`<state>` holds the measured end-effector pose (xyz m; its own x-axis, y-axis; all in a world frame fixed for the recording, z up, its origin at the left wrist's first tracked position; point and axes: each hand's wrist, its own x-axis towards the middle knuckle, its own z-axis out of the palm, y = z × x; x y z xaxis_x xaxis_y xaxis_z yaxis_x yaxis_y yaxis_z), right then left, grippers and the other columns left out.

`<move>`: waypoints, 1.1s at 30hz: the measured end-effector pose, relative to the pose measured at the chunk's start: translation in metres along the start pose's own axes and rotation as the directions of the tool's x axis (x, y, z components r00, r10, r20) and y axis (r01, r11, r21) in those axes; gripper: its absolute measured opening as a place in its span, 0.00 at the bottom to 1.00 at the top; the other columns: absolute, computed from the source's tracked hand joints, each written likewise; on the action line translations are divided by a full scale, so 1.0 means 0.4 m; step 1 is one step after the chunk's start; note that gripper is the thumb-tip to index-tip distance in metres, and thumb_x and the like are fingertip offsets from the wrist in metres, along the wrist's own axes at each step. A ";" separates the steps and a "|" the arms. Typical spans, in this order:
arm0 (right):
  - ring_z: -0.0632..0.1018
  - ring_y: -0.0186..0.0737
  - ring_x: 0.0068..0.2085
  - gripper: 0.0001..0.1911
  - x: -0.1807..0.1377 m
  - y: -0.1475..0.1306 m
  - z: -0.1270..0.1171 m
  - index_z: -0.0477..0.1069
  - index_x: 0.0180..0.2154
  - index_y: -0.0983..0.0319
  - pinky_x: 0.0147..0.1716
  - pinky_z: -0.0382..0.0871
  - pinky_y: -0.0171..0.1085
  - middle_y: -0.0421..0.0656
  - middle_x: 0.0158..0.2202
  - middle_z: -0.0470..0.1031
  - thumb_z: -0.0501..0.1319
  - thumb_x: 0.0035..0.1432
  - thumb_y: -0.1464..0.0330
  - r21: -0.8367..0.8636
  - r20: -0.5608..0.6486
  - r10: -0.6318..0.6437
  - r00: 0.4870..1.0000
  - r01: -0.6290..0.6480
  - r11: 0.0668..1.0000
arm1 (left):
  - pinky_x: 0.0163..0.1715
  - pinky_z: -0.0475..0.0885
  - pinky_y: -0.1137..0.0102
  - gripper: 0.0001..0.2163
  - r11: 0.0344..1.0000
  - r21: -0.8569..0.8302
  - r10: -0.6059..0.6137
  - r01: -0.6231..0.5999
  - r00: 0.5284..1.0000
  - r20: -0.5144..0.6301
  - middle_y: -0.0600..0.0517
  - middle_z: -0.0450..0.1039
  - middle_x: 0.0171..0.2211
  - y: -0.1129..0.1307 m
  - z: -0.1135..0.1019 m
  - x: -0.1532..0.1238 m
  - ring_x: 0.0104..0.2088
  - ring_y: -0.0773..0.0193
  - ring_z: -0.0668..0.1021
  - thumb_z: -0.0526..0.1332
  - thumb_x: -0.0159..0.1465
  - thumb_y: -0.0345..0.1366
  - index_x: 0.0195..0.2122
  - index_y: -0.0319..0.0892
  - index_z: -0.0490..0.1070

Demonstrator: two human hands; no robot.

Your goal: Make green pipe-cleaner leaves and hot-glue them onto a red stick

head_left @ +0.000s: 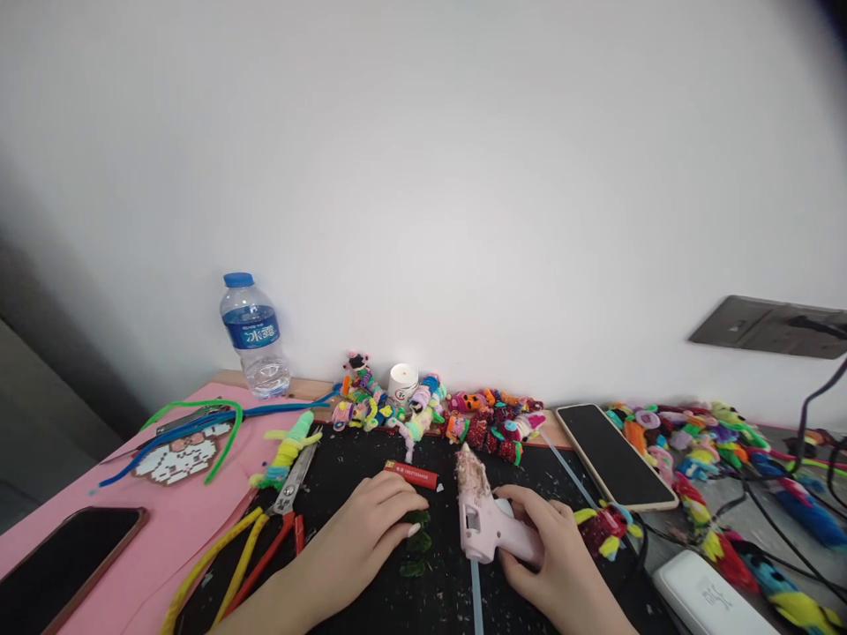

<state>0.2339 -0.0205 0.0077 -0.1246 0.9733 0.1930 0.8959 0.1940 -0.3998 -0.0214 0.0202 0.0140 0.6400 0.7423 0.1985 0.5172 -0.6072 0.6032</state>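
My left hand (pixel 371 538) rests low over the black mat, with index finger and thumb closed on a dark green, fuzzy pipe cleaner piece (pixel 415 549) that looks wavy or coiled. Wrapped round the handle of a pale pink glue gun (pixel 486 529) is my right hand (pixel 552 551). The gun's nozzle, crusted with brown residue, points away from me, and a clear glue stick (pixel 476 595) sticks out of its back. Just beyond my left fingers lies a red lighter (pixel 411 474).
Scissors (pixel 286 503) and a green-yellow pipe cleaner figure (pixel 288 454) lie left, near a phone (pixel 70 564) and water bottle (pixel 255 339). Along the wall stand a paper cup (pixel 402 382) and several figures (pixel 483 419). Rightward are another phone (pixel 618 454), cables and a white power bank (pixel 711 600).
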 end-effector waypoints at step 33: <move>0.69 0.35 0.24 0.08 -0.014 -0.050 -0.019 0.66 0.32 0.60 0.22 0.62 0.31 0.37 0.23 0.70 0.54 0.45 0.72 0.285 -0.061 0.092 0.994 -0.071 0.956 | 0.37 0.71 0.70 0.05 0.934 -0.319 -0.252 0.161 0.930 -0.267 0.53 0.76 0.35 -0.002 0.016 0.016 0.35 0.63 0.77 0.57 0.60 0.33 0.34 0.43 0.72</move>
<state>0.2199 -0.0308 0.0214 -0.0151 0.9777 0.2094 0.7436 0.1510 -0.6513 -0.0141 0.0237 0.0100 0.3135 0.9190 0.2390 0.4049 -0.3570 0.8418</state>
